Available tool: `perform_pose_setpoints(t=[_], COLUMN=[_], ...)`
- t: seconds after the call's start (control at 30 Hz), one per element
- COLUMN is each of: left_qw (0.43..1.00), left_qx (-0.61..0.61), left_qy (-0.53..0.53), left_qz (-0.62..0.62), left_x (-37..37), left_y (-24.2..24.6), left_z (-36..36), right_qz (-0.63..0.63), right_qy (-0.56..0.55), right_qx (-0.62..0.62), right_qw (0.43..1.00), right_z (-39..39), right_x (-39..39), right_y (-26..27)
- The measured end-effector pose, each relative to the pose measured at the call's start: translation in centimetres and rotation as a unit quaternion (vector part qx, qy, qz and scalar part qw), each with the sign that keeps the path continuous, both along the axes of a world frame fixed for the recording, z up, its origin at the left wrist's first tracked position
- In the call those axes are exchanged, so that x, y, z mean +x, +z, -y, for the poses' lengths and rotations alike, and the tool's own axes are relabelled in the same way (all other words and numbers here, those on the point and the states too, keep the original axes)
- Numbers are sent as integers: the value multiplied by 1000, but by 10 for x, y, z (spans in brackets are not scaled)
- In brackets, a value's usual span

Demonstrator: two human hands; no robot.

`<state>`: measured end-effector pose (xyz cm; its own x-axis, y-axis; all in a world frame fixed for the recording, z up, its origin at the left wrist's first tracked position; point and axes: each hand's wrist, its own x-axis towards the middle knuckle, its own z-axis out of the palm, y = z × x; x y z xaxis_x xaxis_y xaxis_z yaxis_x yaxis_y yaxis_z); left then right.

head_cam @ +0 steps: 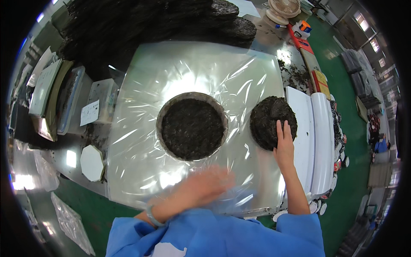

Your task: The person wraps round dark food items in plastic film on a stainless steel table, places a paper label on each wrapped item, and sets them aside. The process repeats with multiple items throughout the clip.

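Note:
A round, shallow, rimmed container point(159, 136) stands on a stack of clear plastic film point(135, 167). A dark disc of what looks like pressed dried seaweed point(192, 128) lies inside its wall. To the right, a short stack of similar dark discs point(265, 119) rests at the film's edge. My right hand point(285, 144) is on that stack, fingers laid over the top and thumb against the near edge. My left hand point(207, 183), with a pale bangle at the wrist, is motion-blurred over the film below the container; its fingers cannot be made out.
A large dark seaweed pile point(154, 22) spans the table's far side. Clear plastic boxes point(104, 99) and a white octagonal piece point(92, 163) are at the left. White sheets point(300, 138) and a white roll point(322, 144) lie at the right. A fan point(284, 7) stands far right.

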<state>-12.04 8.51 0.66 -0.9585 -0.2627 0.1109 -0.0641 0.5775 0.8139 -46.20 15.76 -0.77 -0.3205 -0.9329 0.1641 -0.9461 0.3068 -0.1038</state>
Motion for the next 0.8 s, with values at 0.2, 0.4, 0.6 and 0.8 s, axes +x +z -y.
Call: perform_pose_setpoints(t=[0.2, 0.4, 0.6, 0.8], left_qw=[857, 799, 937, 940], left_qx=[-249, -98, -104, -249], left_qy=[446, 582, 326, 179], left_qz=[66, -117, -74, 151], left_x=[90, 92, 23, -15], left_y=[-21, 3, 58, 29], left_z=[134, 158, 146, 123], right_qz=[-111, -18, 38, 232], right_qy=[41, 275, 362, 420], right_qx=[-176, -252, -97, 21], right_qw=[977, 927, 926, 877], right_z=[-2, 63, 99, 107], right_x=[26, 118, 161, 134], right_y=[37, 77, 37, 39])
